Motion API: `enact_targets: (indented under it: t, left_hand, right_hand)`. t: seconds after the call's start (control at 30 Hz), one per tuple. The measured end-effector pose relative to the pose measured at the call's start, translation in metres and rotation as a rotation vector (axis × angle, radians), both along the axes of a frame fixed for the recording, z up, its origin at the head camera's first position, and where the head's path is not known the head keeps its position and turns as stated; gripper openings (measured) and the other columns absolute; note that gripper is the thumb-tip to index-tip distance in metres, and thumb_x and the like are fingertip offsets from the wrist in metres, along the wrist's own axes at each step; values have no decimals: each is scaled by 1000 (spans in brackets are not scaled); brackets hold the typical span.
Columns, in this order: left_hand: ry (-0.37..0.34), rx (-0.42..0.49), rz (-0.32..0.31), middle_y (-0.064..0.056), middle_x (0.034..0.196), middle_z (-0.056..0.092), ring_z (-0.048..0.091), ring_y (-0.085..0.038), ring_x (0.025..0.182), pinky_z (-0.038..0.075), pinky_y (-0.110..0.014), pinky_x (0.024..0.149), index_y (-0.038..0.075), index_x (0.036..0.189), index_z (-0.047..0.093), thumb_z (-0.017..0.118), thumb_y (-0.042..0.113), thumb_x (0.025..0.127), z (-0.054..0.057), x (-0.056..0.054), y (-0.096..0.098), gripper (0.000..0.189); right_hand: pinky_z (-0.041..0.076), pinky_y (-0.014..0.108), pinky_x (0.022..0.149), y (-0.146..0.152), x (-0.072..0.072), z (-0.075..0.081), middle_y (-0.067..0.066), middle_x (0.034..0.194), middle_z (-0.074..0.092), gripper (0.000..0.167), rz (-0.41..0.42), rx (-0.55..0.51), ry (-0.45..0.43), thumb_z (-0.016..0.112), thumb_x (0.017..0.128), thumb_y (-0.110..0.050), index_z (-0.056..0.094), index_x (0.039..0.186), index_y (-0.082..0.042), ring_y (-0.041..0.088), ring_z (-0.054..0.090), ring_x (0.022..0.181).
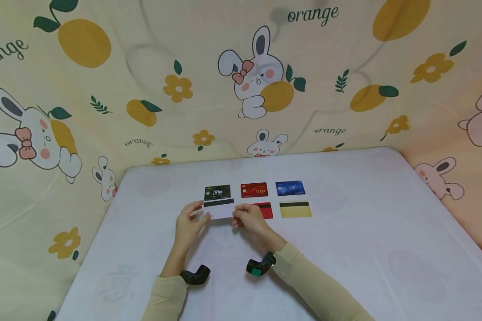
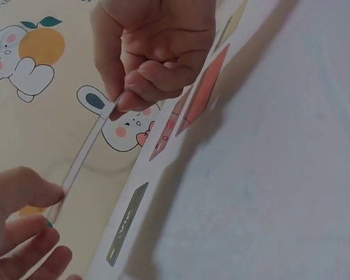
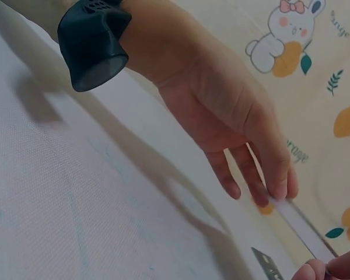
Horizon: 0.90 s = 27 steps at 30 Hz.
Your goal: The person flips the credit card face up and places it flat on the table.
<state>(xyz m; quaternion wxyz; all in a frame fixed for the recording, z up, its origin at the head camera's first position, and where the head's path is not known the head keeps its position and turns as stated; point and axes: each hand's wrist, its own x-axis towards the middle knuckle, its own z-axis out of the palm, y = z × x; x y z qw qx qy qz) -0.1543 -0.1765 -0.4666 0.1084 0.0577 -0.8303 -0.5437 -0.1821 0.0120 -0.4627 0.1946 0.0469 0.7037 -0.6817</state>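
Note:
Both hands hold a white card with a black stripe [image 1: 218, 211], raised off the table. My left hand [image 1: 188, 226] pinches its left edge between thumb and fingers. At the opposite edge, my right hand [image 1: 256, 220] pinches it with thumb and fingertips. The left wrist view shows the white card [image 2: 84, 154] nearly edge-on between the hands. Just behind it lies a dark green "Vip" card [image 1: 218, 191]. A red card with a dark stripe [image 1: 267, 211] is partly hidden by the right hand.
A red VIP card [image 1: 254, 190] and a blue VIP card [image 1: 290, 188] lie in the back row. A gold card with a black stripe [image 1: 295, 210] lies in front of the blue one. Patterned cloth [image 1: 209, 53] rises behind the white table [image 1: 365, 249].

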Motion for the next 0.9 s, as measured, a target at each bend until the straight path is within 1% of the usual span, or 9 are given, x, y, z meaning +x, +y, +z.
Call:
enact_targets:
  t: [0.13, 0.33, 0.4, 0.47, 0.6, 0.7, 0.9]
  left_hand:
    - [43, -60, -46, -20, 131, 58, 53, -35, 125, 47, -52, 101, -2, 125, 60, 76, 4, 77, 0, 0, 0, 52]
    - [90, -136, -126, -21, 133, 57, 48, -37, 130, 37, -54, 111, -2, 125, 61, 83, 8, 71, 2, 0, 0, 59]
    - [93, -159, -147, -21, 133, 57, 48, -38, 129, 35, -53, 113, -2, 124, 61, 84, 8, 69, 3, 1, 1, 60]
    - [94, -191, -164, -22, 133, 57, 48, -39, 128, 36, -54, 112, -2, 124, 61, 84, 8, 69, 3, 1, 1, 60]
    - [71, -230, -184, -21, 132, 58, 48, -40, 127, 37, -54, 111, 0, 124, 61, 85, 9, 68, 2, 2, 2, 62]
    - [52, -234, -192, -21, 134, 57, 47, -39, 129, 36, -54, 111, 1, 126, 61, 85, 11, 69, 2, 1, 2, 63]
    - [55, -248, -210, -20, 133, 57, 48, -39, 128, 37, -54, 110, 2, 125, 61, 85, 12, 69, 0, -1, 2, 62]
  right_hand:
    - [55, 19, 59, 0, 1, 1, 12, 81, 69, 23, 0, -1, -4, 57, 95, -10, 63, 109, 6, 8, 59, 58]
    - [56, 20, 60, -1, 4, 4, 15, 84, 69, 24, 13, 14, -1, 58, 94, -11, 63, 111, 5, 8, 59, 58]
    - [56, 21, 60, -1, 4, 5, 17, 86, 70, 25, 21, 13, 5, 58, 94, -11, 63, 112, 6, 8, 59, 58]
    - [55, 20, 59, -2, 5, 5, 18, 87, 70, 25, 25, 4, 1, 57, 94, -10, 62, 113, 6, 8, 58, 57]
    - [54, 19, 58, -2, 5, 6, 12, 83, 70, 26, 33, -3, -3, 57, 95, -10, 62, 113, 6, 7, 58, 57]
    - [54, 18, 58, -2, 6, 7, 8, 80, 68, 25, 38, -5, -7, 57, 95, -10, 62, 113, 6, 7, 58, 57]
    - [54, 17, 58, -2, 6, 9, 5, 78, 66, 26, 49, -8, -15, 56, 95, -10, 61, 115, 6, 8, 58, 58]
